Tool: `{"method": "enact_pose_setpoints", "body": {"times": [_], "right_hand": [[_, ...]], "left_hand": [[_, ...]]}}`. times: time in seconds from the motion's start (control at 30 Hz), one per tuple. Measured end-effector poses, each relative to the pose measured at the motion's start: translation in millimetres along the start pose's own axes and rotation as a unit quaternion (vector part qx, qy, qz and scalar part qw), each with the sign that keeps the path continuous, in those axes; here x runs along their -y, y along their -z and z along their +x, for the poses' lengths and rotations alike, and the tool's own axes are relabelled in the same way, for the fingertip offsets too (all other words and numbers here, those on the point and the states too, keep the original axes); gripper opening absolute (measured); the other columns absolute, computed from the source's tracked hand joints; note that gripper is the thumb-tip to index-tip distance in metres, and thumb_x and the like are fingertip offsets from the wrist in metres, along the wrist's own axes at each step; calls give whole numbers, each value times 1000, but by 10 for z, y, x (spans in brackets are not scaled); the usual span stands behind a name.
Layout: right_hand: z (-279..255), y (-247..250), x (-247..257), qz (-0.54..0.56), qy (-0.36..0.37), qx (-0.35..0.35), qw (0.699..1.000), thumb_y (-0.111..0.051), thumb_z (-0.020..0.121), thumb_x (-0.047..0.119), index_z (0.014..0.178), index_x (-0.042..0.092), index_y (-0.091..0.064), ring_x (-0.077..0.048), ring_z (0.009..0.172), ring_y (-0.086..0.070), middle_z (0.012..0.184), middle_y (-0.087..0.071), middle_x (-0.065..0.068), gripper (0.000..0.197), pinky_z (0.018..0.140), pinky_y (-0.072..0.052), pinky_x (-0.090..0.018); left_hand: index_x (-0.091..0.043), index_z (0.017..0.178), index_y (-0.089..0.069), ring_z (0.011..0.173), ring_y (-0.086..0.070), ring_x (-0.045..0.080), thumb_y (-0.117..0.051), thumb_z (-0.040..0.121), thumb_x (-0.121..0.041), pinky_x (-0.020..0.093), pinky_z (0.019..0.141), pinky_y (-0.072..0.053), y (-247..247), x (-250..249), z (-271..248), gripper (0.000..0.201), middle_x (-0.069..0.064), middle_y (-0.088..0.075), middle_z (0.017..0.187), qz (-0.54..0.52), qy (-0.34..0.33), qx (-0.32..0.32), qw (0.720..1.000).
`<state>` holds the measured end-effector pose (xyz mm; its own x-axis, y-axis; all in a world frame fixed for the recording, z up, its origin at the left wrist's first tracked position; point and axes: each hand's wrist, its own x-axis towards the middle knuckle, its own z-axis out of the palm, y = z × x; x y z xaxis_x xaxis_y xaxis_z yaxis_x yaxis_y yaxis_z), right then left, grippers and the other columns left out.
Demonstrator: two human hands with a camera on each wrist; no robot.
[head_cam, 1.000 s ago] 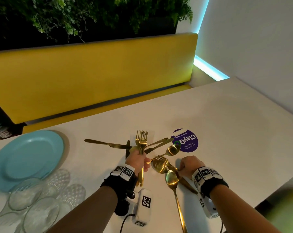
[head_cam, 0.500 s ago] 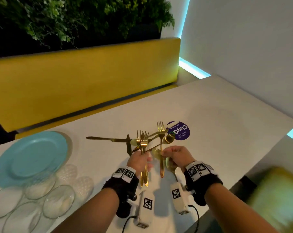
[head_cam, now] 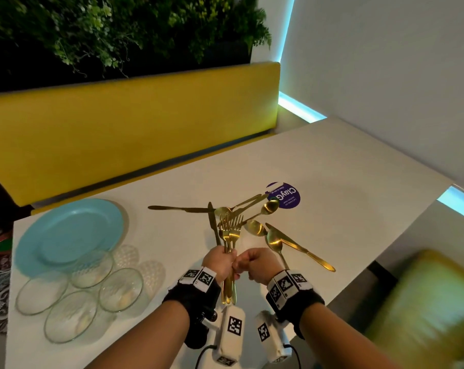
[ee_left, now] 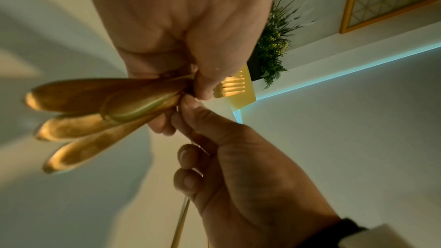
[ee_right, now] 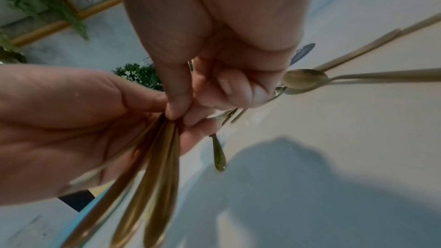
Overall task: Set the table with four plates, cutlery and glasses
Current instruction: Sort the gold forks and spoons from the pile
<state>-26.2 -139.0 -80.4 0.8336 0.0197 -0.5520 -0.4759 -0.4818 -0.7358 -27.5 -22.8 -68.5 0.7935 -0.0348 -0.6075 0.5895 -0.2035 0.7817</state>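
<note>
1. A blue plate [head_cam: 65,230] and 4 clear glasses [head_cam: 119,288] are seen on the table [head_cam: 358,209], well to the left of the fingers.
2. A bundle of gold forks [head_cam: 229,235] is gripped by the curled left hand [head_cam: 220,262], tines pointing away.
3. The fork handles are pinched between thumb and curled fingers of the right hand [head_cam: 257,265], which is pressed against the left.
4. Gold spoons [head_cam: 274,242] and knives [head_cam: 300,247] are scattered on the table just beyond and right of the fingers.
</note>
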Motion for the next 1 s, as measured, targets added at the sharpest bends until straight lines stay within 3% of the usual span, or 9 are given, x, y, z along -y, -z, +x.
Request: {"method": "enact_pose_setpoints", "body": {"times": [0.17, 0.23, 0.37, 0.53, 0.63, 0.7, 0.8, 0.9, 1.0], "right_hand": [[73, 216, -124, -193, -29, -108, 975, -60, 89, 28, 97, 16, -66, -11, 84, -55, 92, -61, 2, 16, 74, -42, -21], [104, 378, -235, -230, -68, -157, 958, -56, 91, 27, 110, 11, -63, -18, 89, -57, 105, -63, -6, 25, 77, -45, -27], [112, 529, -412, -244, -130, -191, 942, -53, 93, 20, 78, 10, -54, -21, 84, -57, 92, -58, -9, 18, 73, -45, -29], [235, 454, -518, -260, -149, -164, 940, -45, 95, 7, 120, -6, -58, -32, 119, -54, 100, -54, -16, 31, 71, -35, -27], [263, 432, -512, -242, -150, -163, 945, -44, 95, 6, 120, -6, -59, -32, 117, -55, 121, -60, -21, 31, 68, -39, -27], [235, 438, -483, -230, -148, -167, 947, -49, 94, 12, 106, 2, -64, -29, 96, -62, 102, -64, -15, 21, 74, -45, -30], [193, 445, -519, -225, -152, -186, 944, -55, 91, 19, 86, 9, -56, -10, 60, -45, 70, -44, 0, 11, 53, -34, -18], [184, 422, -456, -195, -128, -178, 956, -56, 90, 20, 102, 8, -60, -15, 70, -54, 84, -56, -5, 17, 62, -42, -23], [154, 375, -198, -111, -87, -137, 980, -60, 89, 21, 94, 11, -67, -14, 74, -54, 89, -64, -4, 13, 65, -44, -23]], "left_hand": [[-10, 79, -43, 58, -49, 19, -38, 96, -2, 26, 54, -39, 115, 14, -65, 20, 10, -55, 76, -81, 28, -2, 996], [-10, 82, -43, 58, -48, 18, -36, 97, -4, 25, 53, -39, 161, 28, -56, 18, 9, -55, 75, -73, 28, -10, 997], [-4, 100, -47, 58, -49, 16, -37, 100, -11, 25, 56, -45, 237, 69, 24, 11, 9, -56, 75, -74, 21, -37, 996], [-4, 108, -50, 62, -55, 14, -39, 100, -18, 25, 64, -51, 305, 118, 81, 20, 6, -59, 77, -41, 19, -46, 998], [-7, 105, -51, 67, -58, 14, -40, 100, -19, 25, 67, -53, 320, 118, 77, 18, 6, -61, 82, -31, 18, -46, 998], [-7, 107, -51, 70, -59, 15, -40, 100, -19, 25, 66, -53, 323, 113, 73, 18, 6, -62, 86, -34, 16, -44, 998], [-6, 109, -50, 68, -59, 15, -39, 100, -18, 24, 63, -52, 319, 94, 82, 19, 6, -62, 84, -51, 19, -44, 998], [-5, 107, -50, 64, -56, 15, -39, 100, -17, 25, 62, -51, 314, 54, 88, 18, 6, -59, 78, -71, 22, -48, 996], [-5, 98, -48, 61, -52, 15, -37, 101, -15, 25, 59, -48, 314, -13, 68, 15, 8, -56, 76, -92, 26, -36, 995]]}}
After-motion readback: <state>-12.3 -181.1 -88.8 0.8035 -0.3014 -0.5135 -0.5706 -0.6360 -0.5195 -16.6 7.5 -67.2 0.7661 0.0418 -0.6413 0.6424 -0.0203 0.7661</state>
